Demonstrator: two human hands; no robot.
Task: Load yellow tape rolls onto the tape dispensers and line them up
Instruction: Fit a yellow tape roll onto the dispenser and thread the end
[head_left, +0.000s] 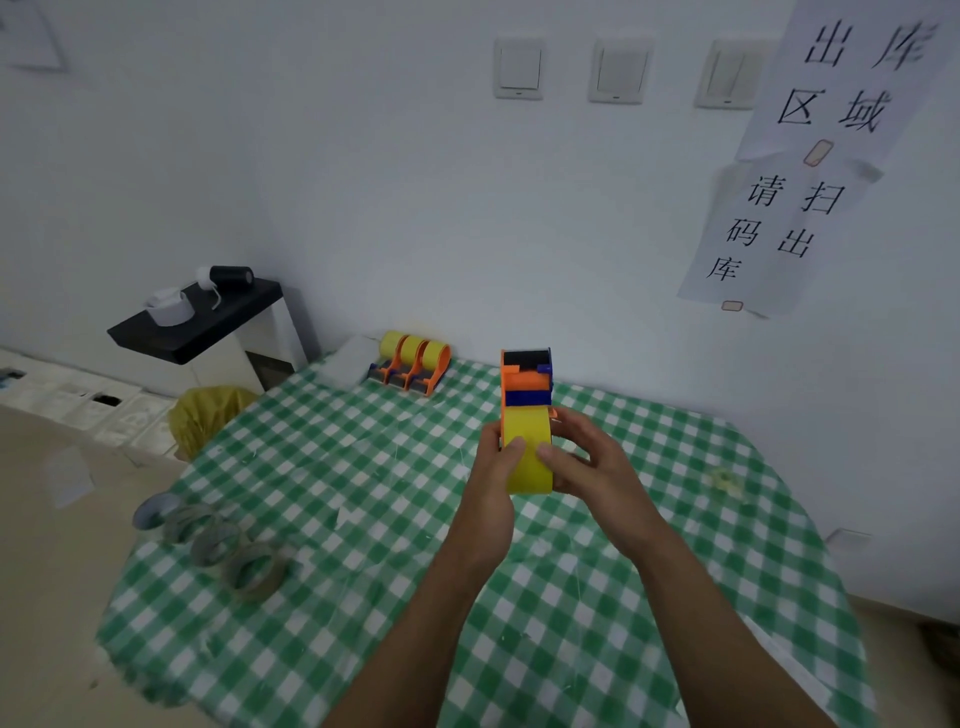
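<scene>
Across the tabletop (363, 597), under a green-and-white checked cloth, a job well past halfway by the look of it. At the tabletop's far edge, a row of three loaded dispensers (410, 364), side by side and touching, each carrying a yellow roll: that part done. Near the tabletop's left edge, a loose line of four greyish rolls (213, 540), overlapping, none yellow, probably no part of this job.

Above the tabletop's middle, lifted clear of the cloth, a fourth dispenser (525, 382), orange and blue, held on end with its cutter end toward the far edge. At its near end, the yellow tape roll (527, 467), seemingly on the hub; impossible to tell whether fully seated.

Left hand (493, 467) curled round the roll's left side, thumb laid on the tape face. Right hand (587, 462) wrapped round the right side, thumb pressing the same face, just beside the other thumb.

No spare yellow roll or empty dispenser visible on the tabletop. Left to do, most likely: press the roll home, then set this dispenser beside the row at the far edge.
</scene>
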